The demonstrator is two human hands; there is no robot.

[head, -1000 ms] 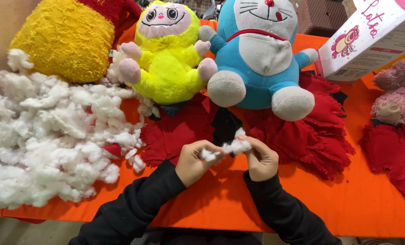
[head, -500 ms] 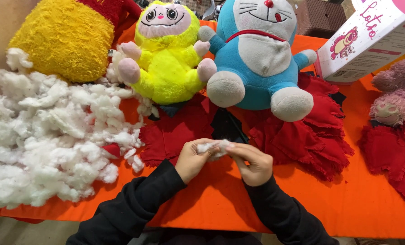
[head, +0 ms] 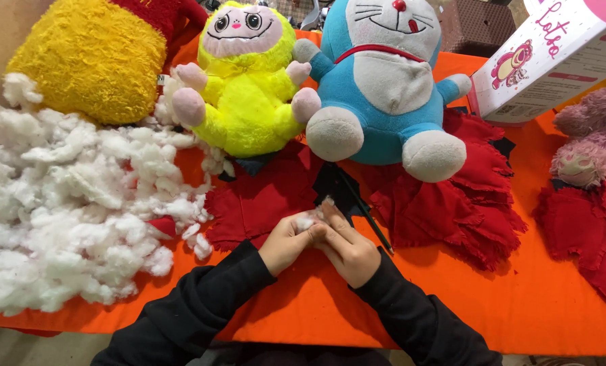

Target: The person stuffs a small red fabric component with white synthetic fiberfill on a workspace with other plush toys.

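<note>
Lower centre of frame: my left hand [head: 286, 242] and right hand [head: 347, 252] press together, pinching a white stuffing tuft [head: 305, 221]; the big stuffing pile [head: 65, 210] at left appears barely used.

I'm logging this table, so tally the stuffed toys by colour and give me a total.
Yellow: 2, the shaggy yellow plush at the back left and the bright yellow plush doll with a pink face.
Blue: 1, the blue and white cat plush.
Pink: 1, the dusty pink plush, cut off by the right edge.
Total: 4.
</note>
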